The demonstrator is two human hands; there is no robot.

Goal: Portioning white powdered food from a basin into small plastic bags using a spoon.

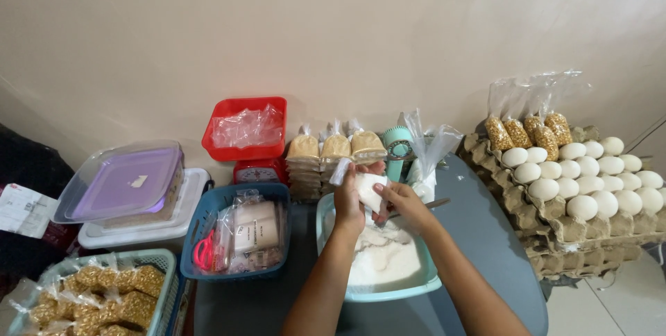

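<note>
Both hands over the light-blue basin of white powder at the bench's middle, so spills fall back in. Left hand grips a small clear bag of powder; right hand pinches its side. Filled tan packets stacked at the back edge; egg trays on the right.

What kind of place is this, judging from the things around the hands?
Probably a small home workspace for packing food to sell. A red weighing scale stands by the wall, trays of eggs sit stacked at the side, and both hands hold a small bag over a basin of white powder.
</note>
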